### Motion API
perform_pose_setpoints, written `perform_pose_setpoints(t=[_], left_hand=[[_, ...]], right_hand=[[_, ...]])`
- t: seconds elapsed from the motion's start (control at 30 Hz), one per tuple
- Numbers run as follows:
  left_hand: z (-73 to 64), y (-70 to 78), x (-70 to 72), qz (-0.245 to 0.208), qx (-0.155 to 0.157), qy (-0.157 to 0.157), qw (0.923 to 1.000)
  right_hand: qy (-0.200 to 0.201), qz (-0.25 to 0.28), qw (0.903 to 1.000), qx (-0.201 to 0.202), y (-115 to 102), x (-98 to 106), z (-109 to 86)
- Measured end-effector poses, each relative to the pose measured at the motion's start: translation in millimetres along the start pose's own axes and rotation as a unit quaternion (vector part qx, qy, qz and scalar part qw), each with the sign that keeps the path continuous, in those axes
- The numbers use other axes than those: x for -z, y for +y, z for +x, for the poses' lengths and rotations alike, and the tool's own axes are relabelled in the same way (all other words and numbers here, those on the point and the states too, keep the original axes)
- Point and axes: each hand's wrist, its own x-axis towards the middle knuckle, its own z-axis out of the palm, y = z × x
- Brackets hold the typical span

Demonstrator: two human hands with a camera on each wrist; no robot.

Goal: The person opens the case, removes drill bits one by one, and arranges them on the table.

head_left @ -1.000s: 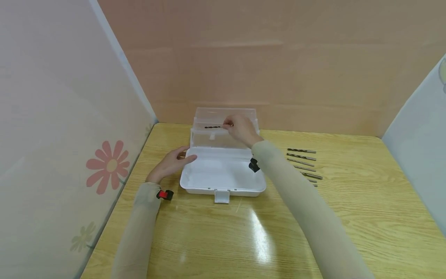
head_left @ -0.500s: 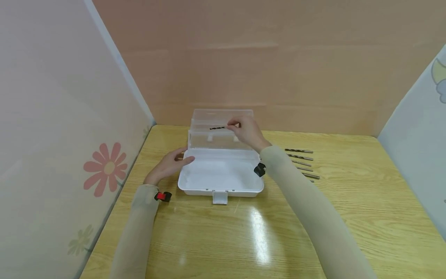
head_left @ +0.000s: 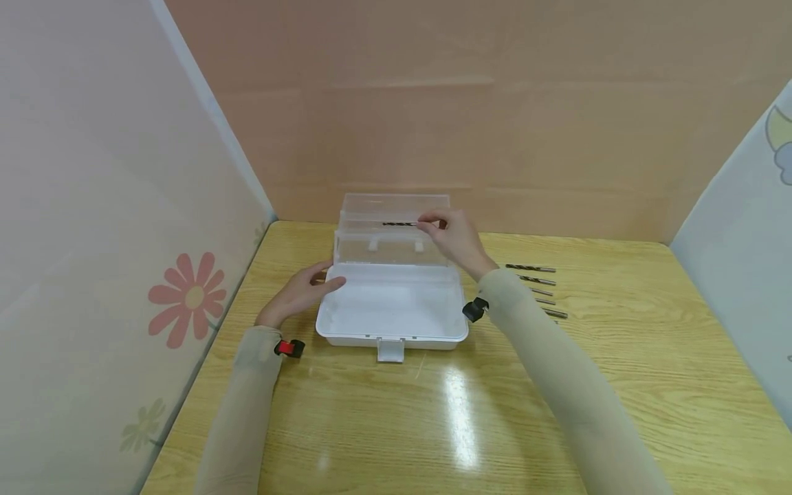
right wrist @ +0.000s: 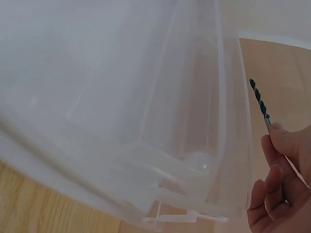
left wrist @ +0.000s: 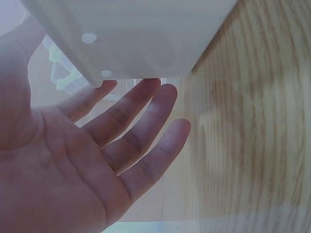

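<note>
My right hand (head_left: 456,242) pinches a dark twist drill bit (head_left: 399,223) by its plain shank, thumb against the fingers. The bit lies nearly level in the head view, overlapping the clear trays (head_left: 392,247) at the back of the white plastic box (head_left: 392,306). In the right wrist view, the fluted end of the drill bit (right wrist: 259,99) points up past the edge of the clear plastic. My left hand (head_left: 303,292) rests at the box's left side with its thumb over the rim. Its fingers (left wrist: 138,145) stretch out loosely past the box corner in the left wrist view.
Several more drill bits (head_left: 537,282) lie in a row on the wooden table, right of the box, partly hidden by my right sleeve. A latch flap (head_left: 390,350) sticks out from the box's front. Walls stand behind and on both sides.
My right hand has moved to the right with the drill bit, across the front of the clear trays. The left hand stays at the box's side. The head view has shifted slightly.
</note>
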Motion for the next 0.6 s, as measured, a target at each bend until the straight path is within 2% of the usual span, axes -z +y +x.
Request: perform_pose_setpoints(t=[0.2,0.43,0.6], left_hand=[[-2.3,0.3,1.1,-0.002,0.003,-0.002,1.0],[-2.5,-0.2,0.6,-0.001,0.004,-0.004,1.0],[-4.4,0.0,1.8,0.0,0.003,-0.002,1.0]], right_hand=[[0.006,0.021,0.9997,-0.013,2,3,-10.0],[0.027,0.049,0.9984,0.006,7,12,-24.4],[0.042,0.071,0.9966,-0.002,14,16,-34.5]])
